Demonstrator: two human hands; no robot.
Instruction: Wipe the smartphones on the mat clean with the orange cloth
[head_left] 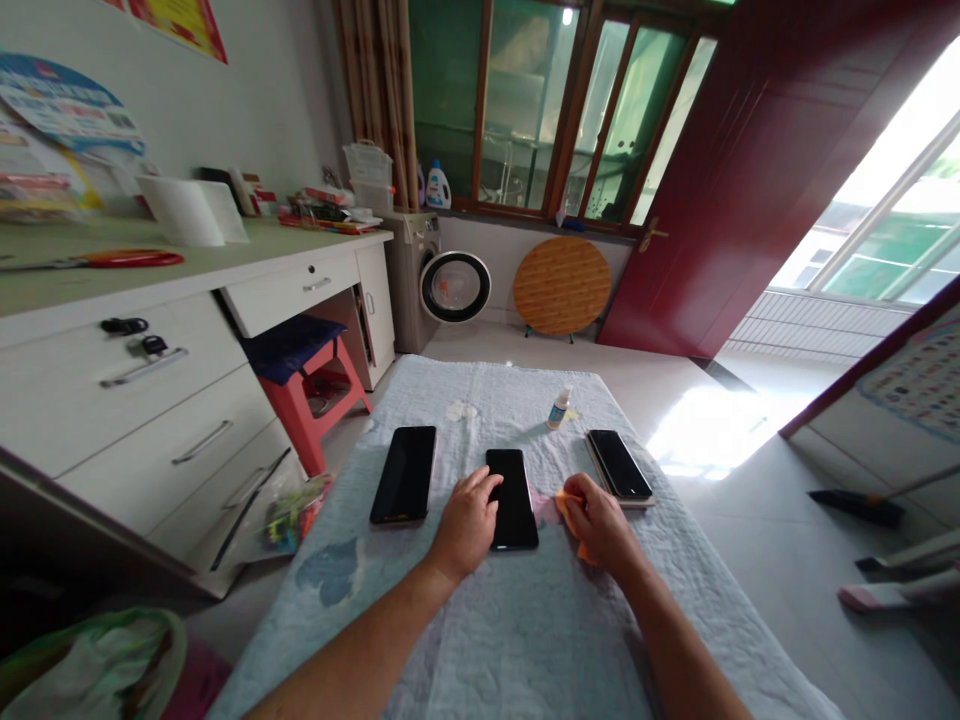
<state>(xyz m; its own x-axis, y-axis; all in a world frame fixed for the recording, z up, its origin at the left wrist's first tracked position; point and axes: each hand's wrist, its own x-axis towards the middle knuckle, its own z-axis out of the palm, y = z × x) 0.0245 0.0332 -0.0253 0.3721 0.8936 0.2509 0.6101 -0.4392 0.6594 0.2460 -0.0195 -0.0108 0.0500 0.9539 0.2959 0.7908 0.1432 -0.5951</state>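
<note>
A black smartphone (513, 500) lies screen up in the middle of the cloth-covered table (480, 640). My left hand (466, 520) grips its left edge, with fingertips over the screen. To the right of this phone, my right hand (598, 520) is closed on an orange cloth (568, 512), which is partly hidden under the fingers. Another dark smartphone (405, 475) lies to the left of my left hand. Beyond my right hand, a third smartphone (619, 464) rests on a flat, light-coloured item. A small spray bottle (559, 408) stands upright near the table's far end.
Along the left runs a white desk (300, 262) with a paper roll (184, 210) and red-handled scissors (135, 259). A red stool (307, 385) stands beside the table. A bin (150, 655) is at the lower left. Farther off are a washing machine (412, 270) and a red door (720, 170).
</note>
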